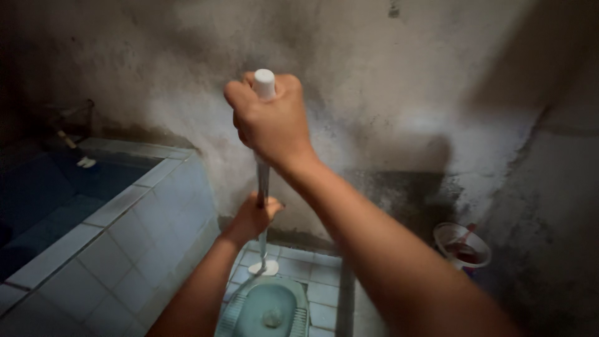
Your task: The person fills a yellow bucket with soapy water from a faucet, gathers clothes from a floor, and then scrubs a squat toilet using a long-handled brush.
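- A long thin pole (pixel 262 181), grey metal with a white cap at the top, was held upright near the middle of the scene, well above the floor at its upper end.
- The pole's top was gripped by the right hand (pixel 272 122), fingers clenched tight round the shaft just under the white cap, the back of the hand turned to the camera.
- Lower down, the shaft was grasped by the left hand (pixel 252 217), fingers wrapped round it, thumb side towards the far wall.
- The pole's white foot (pixel 264 268) was seen resting on the tiled floor, just beyond the far edge of the squat toilet pan (pixel 267 309).
- The pan, pale green with ribbed footrests on either side, lay near and below the hands, set into a raised platform of light tiles (pixel 318 293).
- To the left, a tiled water basin (pixel 118 206) was seen, its rim pale and its inside dark; whether water stood in it could not be told.
- On the basin's far rim, a small pale object (pixel 86 162) was glimpsed, too dim to be made out.
- To the right, near the floor, a round translucent bucket (pixel 462 246) with something reddish inside was placed against the wall.
- Behind everything, a rough plastered wall (pixel 387 75), stained grey and black lower down, was caught in the light.
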